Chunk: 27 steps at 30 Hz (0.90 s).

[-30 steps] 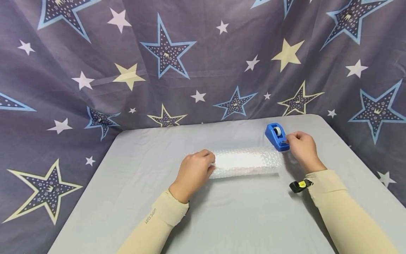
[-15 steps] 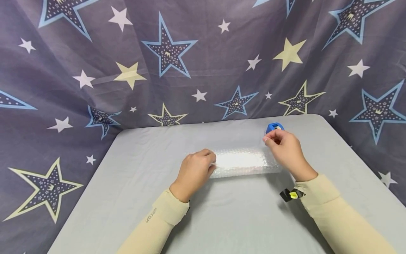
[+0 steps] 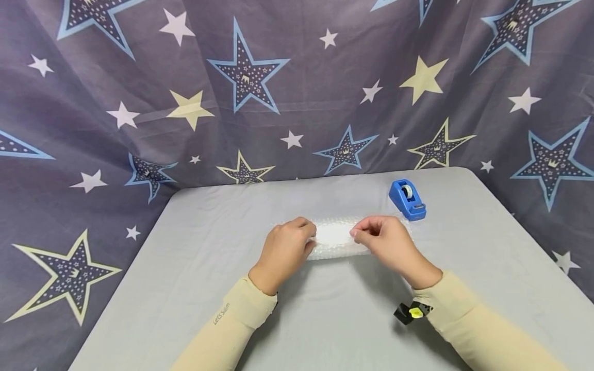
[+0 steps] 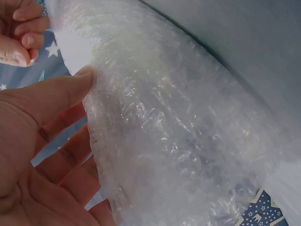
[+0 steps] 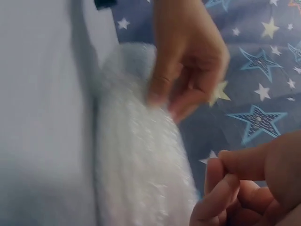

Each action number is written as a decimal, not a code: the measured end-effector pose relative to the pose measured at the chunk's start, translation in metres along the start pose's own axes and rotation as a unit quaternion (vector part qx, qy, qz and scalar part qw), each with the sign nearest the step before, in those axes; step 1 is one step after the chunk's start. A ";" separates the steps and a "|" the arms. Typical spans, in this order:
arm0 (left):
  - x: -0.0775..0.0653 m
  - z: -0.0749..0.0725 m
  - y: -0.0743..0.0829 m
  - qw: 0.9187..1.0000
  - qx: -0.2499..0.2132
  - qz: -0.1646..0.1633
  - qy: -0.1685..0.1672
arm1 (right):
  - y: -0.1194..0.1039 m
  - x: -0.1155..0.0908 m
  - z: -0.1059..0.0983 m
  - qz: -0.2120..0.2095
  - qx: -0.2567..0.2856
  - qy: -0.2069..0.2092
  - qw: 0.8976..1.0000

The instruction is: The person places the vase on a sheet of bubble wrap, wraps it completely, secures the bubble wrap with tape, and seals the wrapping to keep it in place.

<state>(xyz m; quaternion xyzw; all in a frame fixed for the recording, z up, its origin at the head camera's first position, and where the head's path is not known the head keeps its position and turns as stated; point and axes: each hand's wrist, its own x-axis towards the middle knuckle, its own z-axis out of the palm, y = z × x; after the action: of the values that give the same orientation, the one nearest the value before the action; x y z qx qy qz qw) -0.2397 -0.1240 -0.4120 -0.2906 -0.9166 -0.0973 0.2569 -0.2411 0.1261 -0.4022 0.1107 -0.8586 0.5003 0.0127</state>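
Observation:
A roll of bubble wrap (image 3: pixel 336 250) lies crosswise on the grey-covered table, glossy and white in the middle. My left hand (image 3: pixel 283 252) holds its left part; in the left wrist view the thumb (image 4: pixel 70 89) presses the wrap's edge while the other fingers sit behind it. Over the right part of the roll is my right hand (image 3: pixel 392 245), thumb and index fingertips pinched together close above the wrap. A small clear piece of tape (image 4: pixel 33 61) barely shows at those fingertips. Behind the roll at right stands a blue tape dispenser (image 3: pixel 400 198) with a white-cored tape roll.
The table (image 3: pixel 195 288) has a grey cloth cover. A dark curtain (image 3: pixel 297 93) printed with stars hangs behind it and along both sides. A black wrist camera (image 3: pixel 403 313) juts out below the right sleeve.
My right hand has left the tape dispenser's cutting edge and moved left and nearer, over the bubble wrap, fingertips still pinched. My left hand keeps its place on the roll.

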 end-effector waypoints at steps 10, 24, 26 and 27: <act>0.001 0.001 0.000 1.000 -0.003 0.000 0.001 | 0.005 -0.006 0.025 0.030 0.069 -0.014 0.997; 0.001 0.000 -0.001 1.000 0.006 0.011 0.010 | 0.015 -0.006 0.039 0.084 0.114 0.013 0.990; 0.001 0.000 0.000 1.000 0.008 0.012 0.009 | 0.016 -0.005 0.040 0.086 0.110 0.016 0.990; 0.001 0.000 0.000 1.000 0.009 0.012 0.008 | 0.016 -0.005 0.040 0.085 0.106 0.017 0.991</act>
<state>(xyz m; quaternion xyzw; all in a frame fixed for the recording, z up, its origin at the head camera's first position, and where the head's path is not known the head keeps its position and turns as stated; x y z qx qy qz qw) -0.2402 -0.1237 -0.4114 -0.2983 -0.9117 -0.0888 0.2681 -0.2355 0.1000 -0.4366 0.0294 -0.8070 0.5892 -0.0277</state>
